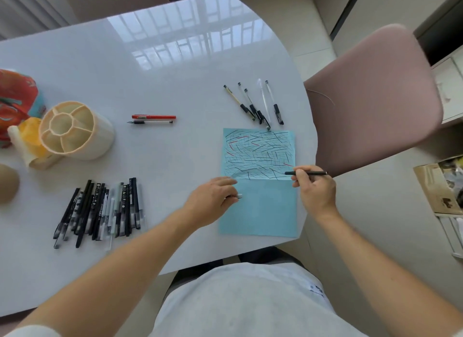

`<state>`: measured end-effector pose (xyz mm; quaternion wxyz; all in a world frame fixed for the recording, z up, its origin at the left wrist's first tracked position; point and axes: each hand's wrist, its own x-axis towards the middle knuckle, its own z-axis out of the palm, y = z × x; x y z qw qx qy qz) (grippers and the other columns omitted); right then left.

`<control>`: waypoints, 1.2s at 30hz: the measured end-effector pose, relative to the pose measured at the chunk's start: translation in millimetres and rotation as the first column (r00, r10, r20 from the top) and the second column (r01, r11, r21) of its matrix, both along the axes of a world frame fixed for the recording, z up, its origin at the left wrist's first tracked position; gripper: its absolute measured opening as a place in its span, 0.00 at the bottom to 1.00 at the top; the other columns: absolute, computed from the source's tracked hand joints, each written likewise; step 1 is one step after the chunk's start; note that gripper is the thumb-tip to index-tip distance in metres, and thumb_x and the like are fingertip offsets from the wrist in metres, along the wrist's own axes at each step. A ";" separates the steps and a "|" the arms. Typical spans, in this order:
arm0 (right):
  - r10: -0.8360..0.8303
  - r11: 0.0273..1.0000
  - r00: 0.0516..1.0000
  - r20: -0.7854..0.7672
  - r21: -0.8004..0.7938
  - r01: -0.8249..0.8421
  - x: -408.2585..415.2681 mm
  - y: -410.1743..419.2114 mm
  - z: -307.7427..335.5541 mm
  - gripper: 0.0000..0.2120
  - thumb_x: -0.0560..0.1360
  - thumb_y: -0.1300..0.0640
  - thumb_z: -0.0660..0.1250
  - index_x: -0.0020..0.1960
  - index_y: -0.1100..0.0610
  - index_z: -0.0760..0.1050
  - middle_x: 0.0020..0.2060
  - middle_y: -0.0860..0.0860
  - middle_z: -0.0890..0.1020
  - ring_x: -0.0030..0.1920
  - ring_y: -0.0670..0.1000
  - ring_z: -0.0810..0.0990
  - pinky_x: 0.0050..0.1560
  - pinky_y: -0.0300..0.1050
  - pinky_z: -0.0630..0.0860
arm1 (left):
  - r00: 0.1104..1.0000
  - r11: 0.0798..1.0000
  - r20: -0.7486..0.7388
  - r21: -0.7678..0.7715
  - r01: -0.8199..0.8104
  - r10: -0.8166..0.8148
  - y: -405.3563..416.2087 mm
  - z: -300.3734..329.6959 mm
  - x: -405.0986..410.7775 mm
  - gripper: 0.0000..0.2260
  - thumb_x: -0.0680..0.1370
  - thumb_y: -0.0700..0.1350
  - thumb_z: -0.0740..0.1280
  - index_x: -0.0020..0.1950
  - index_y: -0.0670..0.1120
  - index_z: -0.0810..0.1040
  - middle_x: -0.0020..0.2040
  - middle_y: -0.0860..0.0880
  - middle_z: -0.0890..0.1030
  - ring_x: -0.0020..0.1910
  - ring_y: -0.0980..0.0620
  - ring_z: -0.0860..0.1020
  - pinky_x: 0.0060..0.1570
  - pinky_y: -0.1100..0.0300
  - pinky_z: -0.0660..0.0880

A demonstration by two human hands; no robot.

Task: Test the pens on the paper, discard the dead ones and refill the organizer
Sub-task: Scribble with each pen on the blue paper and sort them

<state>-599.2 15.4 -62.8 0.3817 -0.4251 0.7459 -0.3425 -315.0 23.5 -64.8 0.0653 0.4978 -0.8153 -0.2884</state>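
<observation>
White table (125, 60) carries blue paper (263, 211), empty organizer (75, 131), pen pile (100, 211), perhaps five pens (253, 106).

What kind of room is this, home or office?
Probably a home dining area, not certain. A glossy white table with rounded corners, padded pink chairs pulled up to it, and snack bags beside the pen organizer suggest a household rather than a workplace.

Blue paper (259, 186) lies flat near the bench edge, its far half packed with black scribbles plus a few red ones; the near half is bare. One black pen (307, 173) has its tip on the paper. A big pile (100, 211) sits at the left, five pens (255, 103) beyond the paper, two more (152, 119) mid-bench (one red). The cream organizer (75, 131) looks empty.
</observation>
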 end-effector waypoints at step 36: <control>0.146 0.989 0.959 0.242 -0.071 -0.133 -11.9 -0.7 3.8 0.04 0.74 0.58 0.68 0.43 0.51 0.81 0.35 0.51 0.86 0.38 0.53 0.86 0.40 0.47 0.83 | 0.998 0.988 0.032 0.146 -0.050 0.046 0.9 -6.2 -26.3 0.06 0.81 0.52 0.66 0.49 0.53 0.81 0.69 0.57 0.76 0.74 0.60 0.65 0.63 0.60 0.71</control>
